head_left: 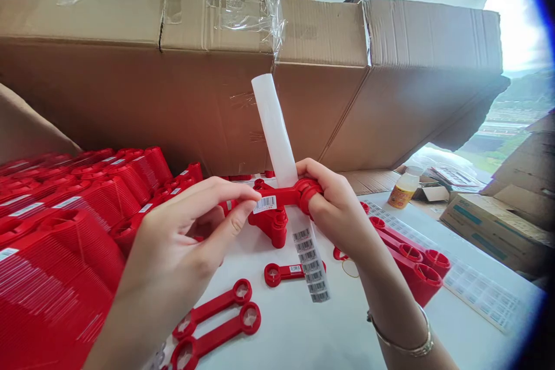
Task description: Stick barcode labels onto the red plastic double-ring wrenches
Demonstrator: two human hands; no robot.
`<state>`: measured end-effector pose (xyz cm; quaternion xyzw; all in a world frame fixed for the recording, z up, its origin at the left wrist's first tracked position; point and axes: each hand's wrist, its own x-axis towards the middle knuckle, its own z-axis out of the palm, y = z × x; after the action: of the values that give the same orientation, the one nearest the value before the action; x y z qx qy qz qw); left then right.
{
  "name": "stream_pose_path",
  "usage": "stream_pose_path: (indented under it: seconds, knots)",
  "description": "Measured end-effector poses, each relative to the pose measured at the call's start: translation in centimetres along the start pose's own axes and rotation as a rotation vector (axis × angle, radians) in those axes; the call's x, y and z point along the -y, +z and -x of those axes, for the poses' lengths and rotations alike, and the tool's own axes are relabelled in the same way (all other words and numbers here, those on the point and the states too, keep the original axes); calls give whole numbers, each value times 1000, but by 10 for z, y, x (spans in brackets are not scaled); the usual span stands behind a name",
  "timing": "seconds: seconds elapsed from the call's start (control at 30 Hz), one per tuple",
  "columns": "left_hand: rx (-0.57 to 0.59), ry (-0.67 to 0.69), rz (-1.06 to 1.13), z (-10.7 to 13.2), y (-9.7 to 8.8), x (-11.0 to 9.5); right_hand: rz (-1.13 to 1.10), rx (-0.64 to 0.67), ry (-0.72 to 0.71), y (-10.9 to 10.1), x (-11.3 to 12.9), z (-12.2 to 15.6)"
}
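My left hand [195, 231] pinches the left edge of a small white barcode sticker [265, 204] between thumb and index finger. That sticker lies against or just in front of a red plastic bar [284, 195] with ring ends. My right hand [332, 202] is closed around the bar's right end. A label strip [274, 127] shows its blank white side above the right hand, and its lower part hangs below with several barcodes. Whether the right fingers also grip the strip, I cannot tell. Beneath, a labelled red bar [284, 273] lies on the white table [277, 329].
Nested stacks of red bars [65, 266] fill the left side. Loose red bars [221, 324] lie in front, and another stack [411, 266] sits right. Beyond it are a barcode sheet [481, 295], a jar [405, 188] and a carton [494, 225]. Large cardboard [195, 104] leans behind.
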<state>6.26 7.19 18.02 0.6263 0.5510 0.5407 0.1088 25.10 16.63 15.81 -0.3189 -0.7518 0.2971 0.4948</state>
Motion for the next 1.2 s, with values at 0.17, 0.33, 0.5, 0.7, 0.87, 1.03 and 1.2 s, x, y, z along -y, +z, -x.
stream_pose_path:
  seconds: [0.17, 0.33, 0.5, 0.7, 0.87, 1.03, 1.2]
  knots:
    - [61, 44, -38, -2, 6, 7, 13, 4, 2, 0, 1, 2]
    - [69, 54, -55, -2, 5, 7, 12, 9, 5, 0, 2, 2]
    - [63, 50, -53, -2, 5, 6, 18, 4, 0, 0, 3, 2]
    - [57, 84, -68, -4, 6, 7, 22, 2, -11, -1, 4, 3]
    - [43, 82, -147, -2, 7, 6, 20, 2, -9, -1, 4, 3]
    - [22, 109, -168, -2, 9, 5, 29, 0, -9, -1, 5, 3]
    - [3, 136, -166, -3, 9, 6, 31, -6, -16, -1, 5, 5]
